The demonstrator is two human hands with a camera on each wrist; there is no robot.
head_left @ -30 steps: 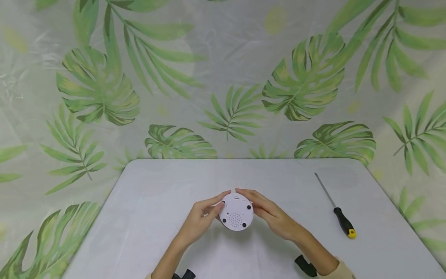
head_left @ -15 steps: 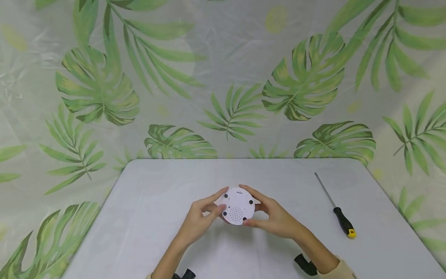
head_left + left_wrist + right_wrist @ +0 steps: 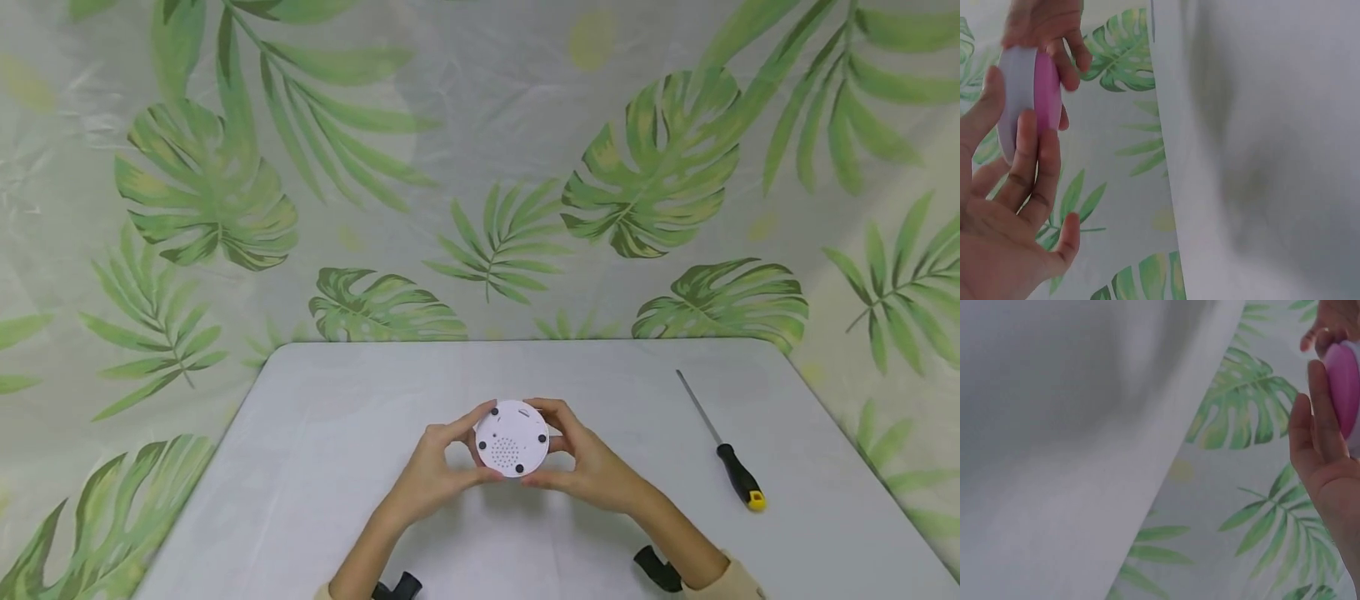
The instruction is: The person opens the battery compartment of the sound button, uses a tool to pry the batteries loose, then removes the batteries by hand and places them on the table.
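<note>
Between both hands, above the table, is a round white device point(image 3: 512, 439) with a speaker-like cluster of small holes, a slot and several black round feet on the face toward the head camera. Its other side is pink, as the left wrist view shows on the device point(image 3: 1046, 94). My left hand point(image 3: 435, 467) grips its left edge, thumb at the lower rim and fingers along the side. My right hand point(image 3: 600, 467) holds the right edge, thumb low and index finger at the top. In the right wrist view, fingers point(image 3: 1325, 412) lie against the pink side.
A screwdriver point(image 3: 738, 477) with a black and yellow handle lies on the right of the white table point(image 3: 337, 400). Black wrist-worn pieces point(image 3: 657, 570) show below the forearms. A leaf-patterned sheet point(image 3: 495, 125) hangs behind the table's far edge.
The device has turned clockwise in the hands and risen slightly. The right hand went from straight fingers beside it to gripping its edge; the left thumb slid down to the lower rim.
</note>
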